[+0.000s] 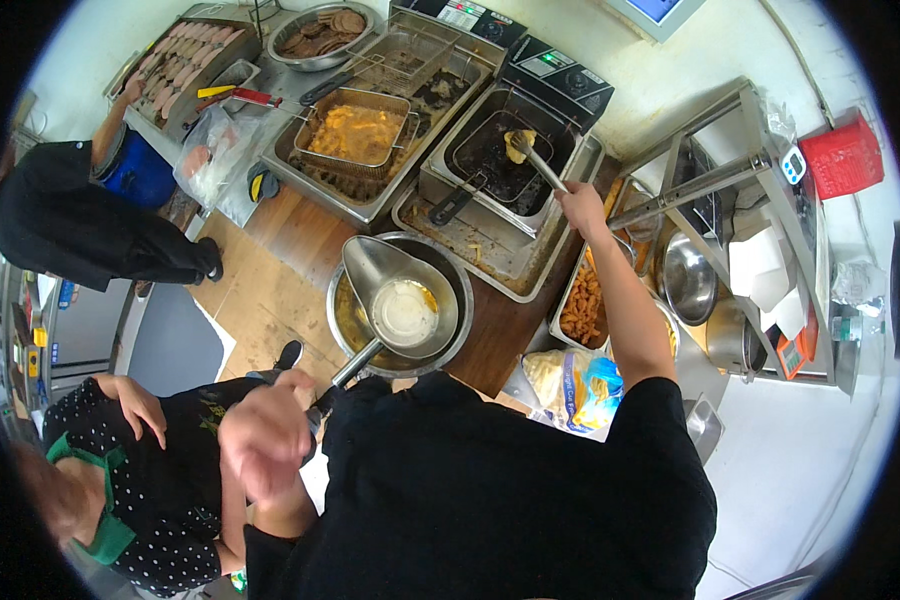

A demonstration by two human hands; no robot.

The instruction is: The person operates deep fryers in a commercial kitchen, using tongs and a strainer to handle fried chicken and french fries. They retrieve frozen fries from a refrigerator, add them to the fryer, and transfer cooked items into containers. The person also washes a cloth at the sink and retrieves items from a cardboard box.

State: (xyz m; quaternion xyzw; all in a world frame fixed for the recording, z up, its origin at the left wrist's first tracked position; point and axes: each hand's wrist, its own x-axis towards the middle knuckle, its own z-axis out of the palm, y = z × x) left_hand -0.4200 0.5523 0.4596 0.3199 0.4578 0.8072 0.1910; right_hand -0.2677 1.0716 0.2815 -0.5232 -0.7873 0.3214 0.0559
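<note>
My right hand [581,208] grips metal tongs [547,169] that reach into the dark oil of the right deep fryer [495,180]. At their tips is a pale yellow piece of fried food [516,147], over or in a wire fry basket [461,161]. The basket's black handle [451,206] points toward me. My left hand [266,439] is raised at my left side, blurred, with curled fingers and no object visible in it. A large metal scoop [360,277] rests across a steel bowl [461,330] in front of me.
The left fryer [322,191] holds a basket of bubbling orange food [356,133]. A tray of fried pieces [581,304], a bag of frozen fries [570,390] and a metal rack [757,157] stand right. One co-worker [60,210] tends sausages [187,56]; another person [172,427] is close left.
</note>
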